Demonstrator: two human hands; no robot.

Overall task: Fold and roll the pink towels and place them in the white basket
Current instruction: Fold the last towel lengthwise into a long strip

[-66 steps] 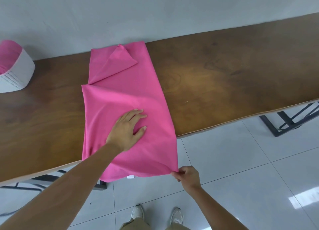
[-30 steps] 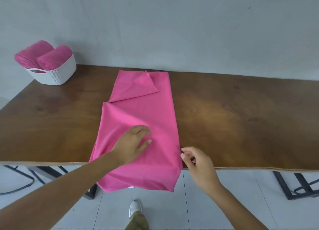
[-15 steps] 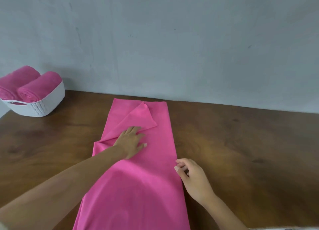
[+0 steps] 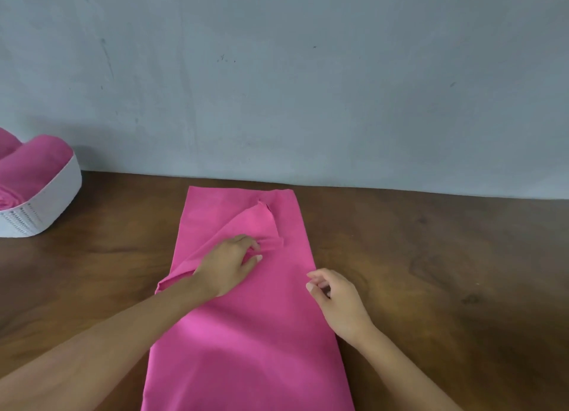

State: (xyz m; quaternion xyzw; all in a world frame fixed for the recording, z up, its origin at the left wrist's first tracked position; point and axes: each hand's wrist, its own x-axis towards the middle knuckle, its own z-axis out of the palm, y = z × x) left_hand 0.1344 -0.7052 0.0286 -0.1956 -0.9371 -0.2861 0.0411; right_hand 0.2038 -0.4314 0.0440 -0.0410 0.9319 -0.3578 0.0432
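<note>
Left hand (image 4: 229,267): fingers curled onto the lower edge of the triangular flap (image 4: 246,225), bunching the cloth at the fingertips; half a second ago it lay flat just below that edge.
Triangular flap: a turned-back corner at the far end of the long pink cloth towel (image 4: 252,349), now wrinkled where it is gripped.
Right hand (image 4: 338,299): fingers loosely curled, tips touching the towel's right edge and holding nothing I can see; it has hardly moved.
Long pink cloth towel: a narrow strip on the dark brown wooden counter (image 4: 431,256), its far end close to the grey wall (image 4: 308,87).
Meaning for the task: smoothing seems over; the flap is probably about to be adjusted or pulled before rolling starts.
White plastic basket (image 4: 46,207): far left on the counter, well apart from the towel, with rolled pink towels (image 4: 37,167) inside.
Against the earlier frame: a second ago the left hand pressed mid-towel; it has since travelled up to the flap.
</note>
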